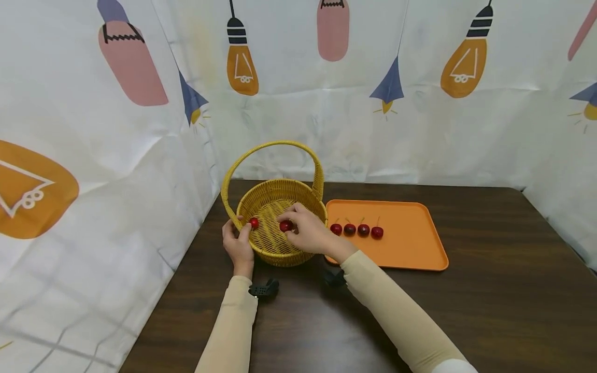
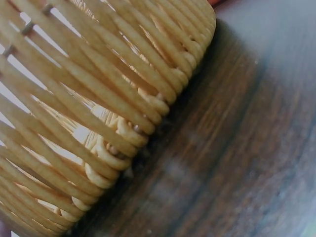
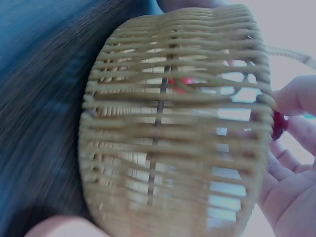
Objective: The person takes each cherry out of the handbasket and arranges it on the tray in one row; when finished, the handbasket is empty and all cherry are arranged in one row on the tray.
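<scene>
your right grip [image 1: 310,232] pinches a dark cherry [image 1: 285,226] at that grip's nine o'clock, above the basket [image 1: 280,260]; your left grip [image 1: 239,248], farther from that cherry, holds the basket at eight o'clock.

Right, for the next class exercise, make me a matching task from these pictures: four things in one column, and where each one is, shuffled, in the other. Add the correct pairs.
Things
1. Left hand
2. Right hand
3. Row of four cherries
4. Tray

Places
A. Lying on the tray
B. On the table, to the right of the basket
C. At the left side of the basket's rim
D. Over the basket, with a dark red cherry between thumb and finger

Pairs
1-C, 2-D, 3-A, 4-B
</scene>
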Demonstrator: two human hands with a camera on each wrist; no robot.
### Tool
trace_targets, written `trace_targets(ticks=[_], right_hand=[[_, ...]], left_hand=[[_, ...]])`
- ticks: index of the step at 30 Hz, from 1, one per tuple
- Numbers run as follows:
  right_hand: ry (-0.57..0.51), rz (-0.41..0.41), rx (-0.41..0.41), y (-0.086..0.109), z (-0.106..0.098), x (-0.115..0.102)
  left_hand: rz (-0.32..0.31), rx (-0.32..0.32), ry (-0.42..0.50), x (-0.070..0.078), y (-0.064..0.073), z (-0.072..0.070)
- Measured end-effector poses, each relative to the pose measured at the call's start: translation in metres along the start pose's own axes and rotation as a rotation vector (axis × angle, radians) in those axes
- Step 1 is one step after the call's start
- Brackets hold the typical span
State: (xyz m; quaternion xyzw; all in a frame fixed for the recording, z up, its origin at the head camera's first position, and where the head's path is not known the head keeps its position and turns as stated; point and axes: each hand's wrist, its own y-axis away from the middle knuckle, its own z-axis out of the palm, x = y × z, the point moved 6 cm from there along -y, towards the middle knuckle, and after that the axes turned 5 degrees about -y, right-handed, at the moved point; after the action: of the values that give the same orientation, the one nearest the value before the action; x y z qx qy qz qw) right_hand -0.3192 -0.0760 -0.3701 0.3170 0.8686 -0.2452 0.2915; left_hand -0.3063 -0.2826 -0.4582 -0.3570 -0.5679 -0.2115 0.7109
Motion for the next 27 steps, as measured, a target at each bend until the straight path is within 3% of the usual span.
trace_targets(ticks=[5,12,17,27], right_hand=[[-0.119,0.029,0.077,0.023,-0.014,0.009],[-0.149,-0.004,0.194,0.051,-0.031,0.023],[-0.130,-0.013,0.259,0.068,-0.046,0.033],[-0.143,0.126,0.310,0.087,-0.074,0.059]], left_hand=[[0.000,-0.031,0.001,0.007,0.000,-0.003],[0.006,-0.036,-0.009,0.032,0.011,0.000],[0.009,-0.037,-0.008,0.030,0.013,0.001],[0.008,-0.037,-0.012,0.032,0.012,0.001]])
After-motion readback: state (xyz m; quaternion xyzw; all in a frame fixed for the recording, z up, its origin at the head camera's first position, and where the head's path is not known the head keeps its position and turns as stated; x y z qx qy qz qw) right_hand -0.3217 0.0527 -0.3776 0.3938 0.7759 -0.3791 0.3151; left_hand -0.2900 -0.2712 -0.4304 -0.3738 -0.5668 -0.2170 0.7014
